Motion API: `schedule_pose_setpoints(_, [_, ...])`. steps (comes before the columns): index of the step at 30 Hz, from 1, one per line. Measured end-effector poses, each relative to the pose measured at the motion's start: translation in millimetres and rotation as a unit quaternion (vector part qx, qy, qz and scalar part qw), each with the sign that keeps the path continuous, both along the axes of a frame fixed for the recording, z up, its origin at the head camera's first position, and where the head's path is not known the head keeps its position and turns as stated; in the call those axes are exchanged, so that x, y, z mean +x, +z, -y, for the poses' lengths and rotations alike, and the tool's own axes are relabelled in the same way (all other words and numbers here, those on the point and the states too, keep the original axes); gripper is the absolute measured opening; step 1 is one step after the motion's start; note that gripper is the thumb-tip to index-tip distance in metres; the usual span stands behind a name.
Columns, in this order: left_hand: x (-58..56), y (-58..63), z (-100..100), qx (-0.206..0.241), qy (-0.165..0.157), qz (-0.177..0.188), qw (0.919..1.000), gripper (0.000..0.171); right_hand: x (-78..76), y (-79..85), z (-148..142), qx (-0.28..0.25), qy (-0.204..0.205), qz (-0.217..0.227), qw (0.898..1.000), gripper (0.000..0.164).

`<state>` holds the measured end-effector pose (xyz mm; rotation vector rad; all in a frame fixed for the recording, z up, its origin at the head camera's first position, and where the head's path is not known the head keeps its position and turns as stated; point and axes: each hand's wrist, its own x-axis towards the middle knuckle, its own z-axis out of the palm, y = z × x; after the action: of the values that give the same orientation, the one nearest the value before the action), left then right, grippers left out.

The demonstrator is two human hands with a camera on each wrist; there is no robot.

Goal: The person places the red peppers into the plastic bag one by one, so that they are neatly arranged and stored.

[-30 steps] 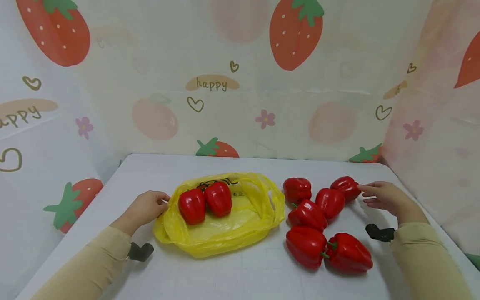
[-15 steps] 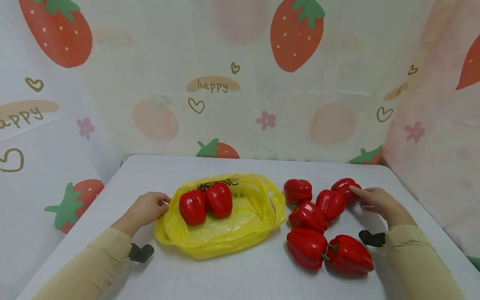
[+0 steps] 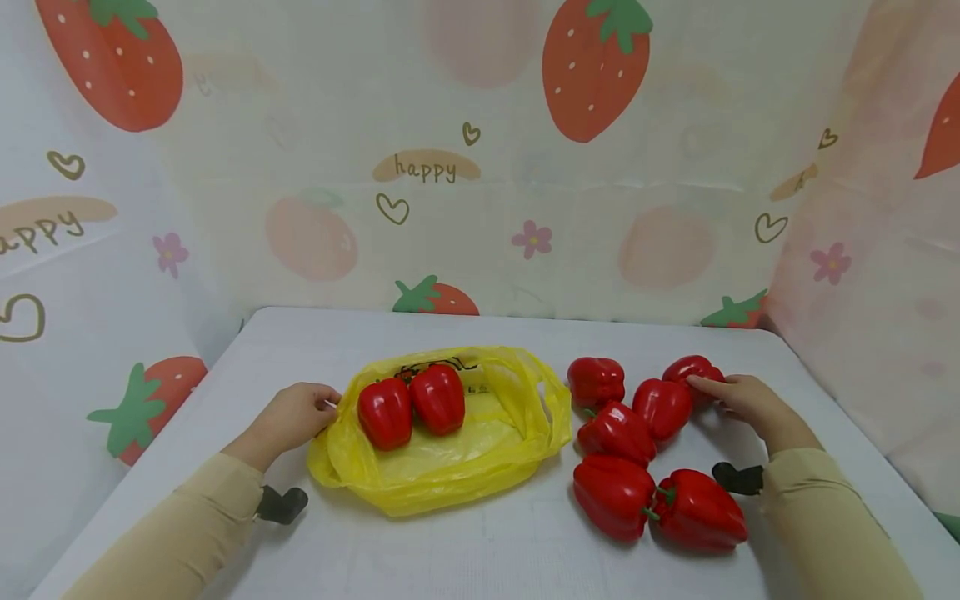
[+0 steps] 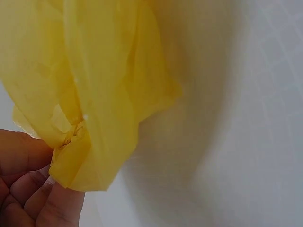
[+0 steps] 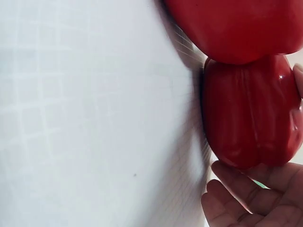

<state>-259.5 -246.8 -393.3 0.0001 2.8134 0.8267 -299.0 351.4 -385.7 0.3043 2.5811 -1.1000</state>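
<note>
My left hand (image 3: 295,423) pinches the left edge of a yellow plastic bag (image 3: 420,492) that lies spread on the table. In the left wrist view, the bunched bag corner (image 4: 78,161) sits between thumb and fingers. Two red bell peppers (image 3: 385,414) lie inside the bag, towards its left. At the far right, my right hand (image 3: 757,406) holds a red bell pepper (image 3: 692,367) on the table, thumb over its top. The right wrist view shows fingers against that pepper's end (image 5: 251,118); another red bell pepper (image 5: 236,28) touches it.
More red bell peppers lie right of the bag: one at the back (image 3: 596,381), a pair in the middle (image 3: 662,408), and two at the front (image 3: 613,497) with green stems. A strawberry-printed cloth (image 3: 480,217) hangs behind and beside the white table (image 3: 495,550).
My right hand has moved left onto the farthest-right bell pepper, its thumb now over the top. The left hand and bag have stayed in place.
</note>
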Motion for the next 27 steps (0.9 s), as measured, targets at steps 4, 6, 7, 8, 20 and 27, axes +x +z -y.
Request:
schedule_pose_setpoints(4, [0.2, -0.2, 0.0, 0.001, 0.000, 0.000, 1.0000, 0.027, -1.0, -1.2, 0.0, -0.007, -0.003, -0.003, 1.000, 0.102])
schedule_pose_setpoints(6, [0.0, -0.3, 0.1, 0.001, 0.001, -0.001, 1.0000, 0.026, -1.9, -2.4, -0.3, -0.011, -0.006, -0.005, 1.000, 0.102])
schedule_pose_setpoints(7, [-0.1, -0.4, 0.1, 0.001, 0.000, -0.001, 1.0000, 0.026, -2.1, -2.7, -0.1, -0.014, -0.008, -0.006, 1.000, 0.102])
schedule_pose_setpoints(8, [-0.2, -0.5, 0.1, 0.001, 0.000, -0.002, 1.0000, 0.026, -2.1, -3.0, 0.0, -0.017, -0.010, -0.006, 1.000, 0.103])
schedule_pose_setpoints(20, [0.2, 1.0, -1.5, -0.001, 0.000, 0.001, 1.0000, 0.026, -3.0, -5.1, -0.5, -0.018, -0.017, -0.008, 1.000, 0.114])
schedule_pose_setpoints(27, [-1.8, 0.7, -2.0, 0.000, 0.005, 0.004, 1.0000, 0.026, -2.1, -4.0, -3.0, 0.000, -0.002, -0.024, 1.000, 0.113])
